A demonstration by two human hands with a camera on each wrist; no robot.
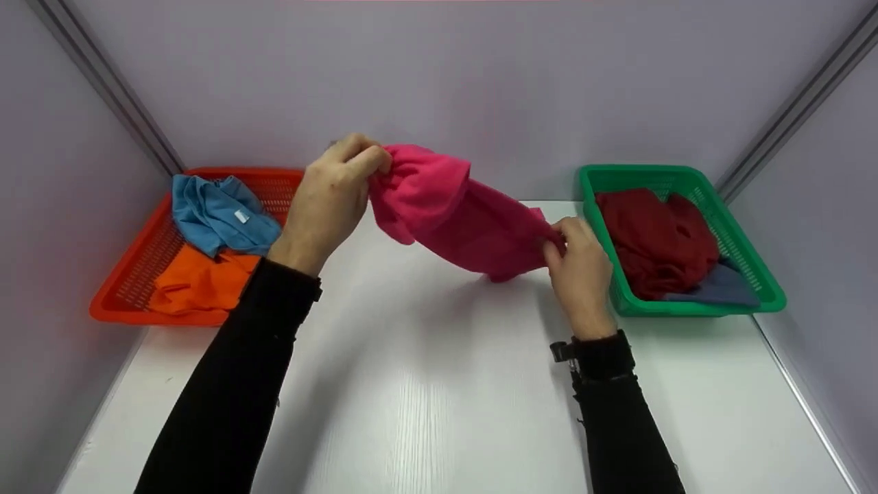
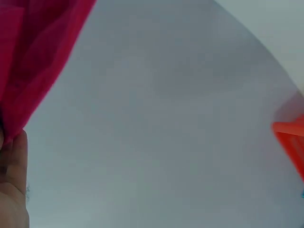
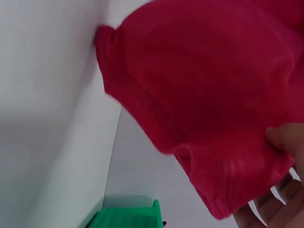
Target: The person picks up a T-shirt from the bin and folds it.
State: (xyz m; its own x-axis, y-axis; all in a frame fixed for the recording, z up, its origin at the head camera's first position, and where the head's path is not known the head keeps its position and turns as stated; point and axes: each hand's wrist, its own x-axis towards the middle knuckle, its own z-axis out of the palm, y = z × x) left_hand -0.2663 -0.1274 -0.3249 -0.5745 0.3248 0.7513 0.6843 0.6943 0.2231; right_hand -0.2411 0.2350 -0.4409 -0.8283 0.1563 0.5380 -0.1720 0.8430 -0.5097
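Note:
A bright pink garment point(image 1: 459, 213) is stretched in the air between two hands, its left end higher than its right. The left hand point(image 1: 336, 192) pinches the upper left end, where the cloth bunches and folds over. Lower down, near the green basket, the right hand point(image 1: 579, 271) grips the other end between thumb and fingers. A hemmed edge of the pink cloth point(image 3: 199, 85) hangs loose in the right wrist view, with the thumb on top of the fabric. In the left wrist view only part of the cloth point(image 2: 38, 61) and a few fingers show.
An orange-red basket point(image 1: 123, 302) at the left holds a blue garment point(image 1: 223, 216) and an orange one point(image 1: 202, 281). To the right, a green basket point(image 1: 686, 309) holds dark red cloth point(image 1: 651, 240) and a blue-grey piece point(image 1: 720, 287). Pale walls enclose the white table point(image 1: 425, 398).

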